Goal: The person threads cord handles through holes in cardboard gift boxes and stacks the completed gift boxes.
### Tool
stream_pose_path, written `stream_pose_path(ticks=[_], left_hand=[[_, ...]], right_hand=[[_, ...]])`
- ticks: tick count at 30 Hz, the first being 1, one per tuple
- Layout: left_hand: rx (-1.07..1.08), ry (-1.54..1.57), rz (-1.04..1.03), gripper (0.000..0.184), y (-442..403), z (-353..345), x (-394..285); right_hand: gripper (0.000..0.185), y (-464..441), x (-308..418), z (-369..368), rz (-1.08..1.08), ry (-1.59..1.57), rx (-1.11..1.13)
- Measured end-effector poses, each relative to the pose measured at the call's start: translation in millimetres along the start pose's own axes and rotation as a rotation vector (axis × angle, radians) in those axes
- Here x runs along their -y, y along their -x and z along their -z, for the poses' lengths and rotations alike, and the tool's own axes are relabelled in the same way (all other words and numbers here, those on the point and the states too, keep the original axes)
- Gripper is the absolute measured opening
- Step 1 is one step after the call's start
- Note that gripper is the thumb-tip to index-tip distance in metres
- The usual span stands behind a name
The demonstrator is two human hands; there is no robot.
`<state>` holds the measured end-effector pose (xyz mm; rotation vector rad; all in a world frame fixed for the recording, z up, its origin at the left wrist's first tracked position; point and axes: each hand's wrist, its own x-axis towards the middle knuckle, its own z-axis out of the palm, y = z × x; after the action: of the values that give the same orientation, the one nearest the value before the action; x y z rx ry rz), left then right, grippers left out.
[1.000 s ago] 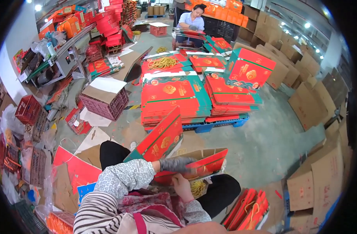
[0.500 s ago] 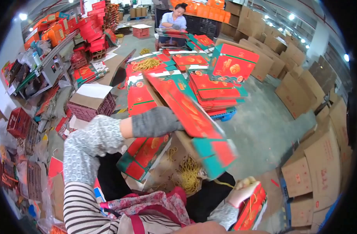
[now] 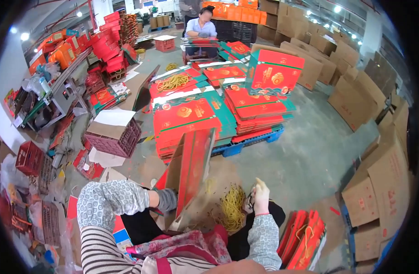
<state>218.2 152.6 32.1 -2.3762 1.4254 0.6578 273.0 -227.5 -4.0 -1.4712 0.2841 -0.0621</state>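
My left hand (image 3: 167, 199), in a grey glove, grips a flattened red carton (image 3: 194, 166) near its lower left edge. The carton stands tilted on edge in front of me, and it hides my left fingertips. My right hand (image 3: 261, 197) is bare and raised over my right knee, its fingers stretched upward with nothing visible in them. Left of it, a bundle of yellow cords (image 3: 232, 208) lies on brown cardboard. Red bags with yellow cord handles (image 3: 303, 239) stand together at my lower right.
Stacks of red and green cartons (image 3: 186, 114) rest on a blue pallet (image 3: 250, 142) ahead. A plastic crate (image 3: 115, 137) with cardboard on top stands left of them. Behind sits another person (image 3: 201, 29). Large brown cartons (image 3: 362, 201) line the right side.
My left hand has brought the carton down from its raised, slanted position to a steeper one. My right hand has moved up and left from beside the red bags; the cord by it no longer shows.
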Motion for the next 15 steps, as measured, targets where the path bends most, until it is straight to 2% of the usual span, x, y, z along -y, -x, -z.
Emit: stream_pose_path(ticks=[2,3,5,6,8,9,11,12,13,14,15], left_hand=[[-0.008,0.64,-0.104,0.045,14.7,39.1,17.7],[0.032,0.89,0.038,0.058,-3.1,0.8,39.4],[-0.65,2.234,0.632,0.053,1.7,39.5,43.4],[-0.808,2.097,0.575,0.049,-5.1,23.3,70.8],[-1.165,1.819,0.609,0.046,-31.9,2.7,87.4],[-1.128,1.842,0.612,0.046,-37.1,-2.4,85.9],[-1.188,1.417,0.699,0.04,-49.3,-11.7,80.4],[-1.133,0.911,0.751,0.035,-45.4,-18.4,71.7],[-1.109,0.92,0.735,0.035,-44.9,-8.4,62.8],[-1.122,1.132,0.734,0.035,-39.8,9.6,49.1],[-1.126,1.343,0.736,0.034,-34.2,27.9,35.6]], right_hand=[[0.024,1.1,-0.9,-5.0,-0.025,-0.018,0.048],[0.024,1.8,-3.2,-6.9,-0.007,0.038,0.026],[0.021,4.2,-7.9,-5.8,-0.012,0.136,0.02],[0.021,6.9,-2.4,-8.7,-0.01,0.18,0.047],[0.021,9.2,-0.9,-16.5,0.005,0.232,0.076],[0.022,6.8,-8.0,-19.6,0.017,0.225,0.097],[0.024,5.4,-16.3,-26.8,0.105,0.244,0.115],[0.025,4.6,-16.6,-35.2,0.184,0.268,0.118],[0.023,10.3,-0.6,-46.6,0.159,0.209,0.119],[0.021,16.9,14.3,-57.4,0.132,0.146,0.12],[0.018,13.3,8.0,-65.3,0.221,0.155,0.169]])
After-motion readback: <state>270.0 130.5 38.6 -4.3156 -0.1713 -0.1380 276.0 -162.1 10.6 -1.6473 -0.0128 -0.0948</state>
